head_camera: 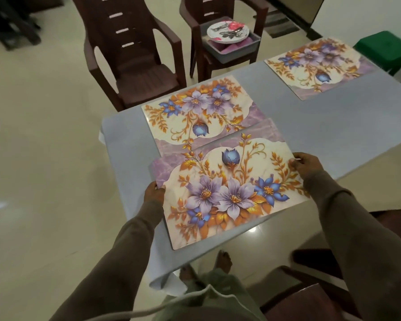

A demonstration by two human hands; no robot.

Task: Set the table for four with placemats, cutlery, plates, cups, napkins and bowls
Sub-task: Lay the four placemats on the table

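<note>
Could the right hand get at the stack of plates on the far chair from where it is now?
Probably not: the right hand grips the near placemat, and the plates lie beyond the table.

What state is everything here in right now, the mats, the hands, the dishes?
Near placemat: held at both short edges, overhanging the table's near edge, overlapping the middle placemat.
Middle placemat: flat on the table.
Far placemat: flat on the table.
Left hand: grips the near placemat.
Right hand: pinches the near placemat.
Plates: stacked in a grey tray on a chair, cutlery on top.
</note>
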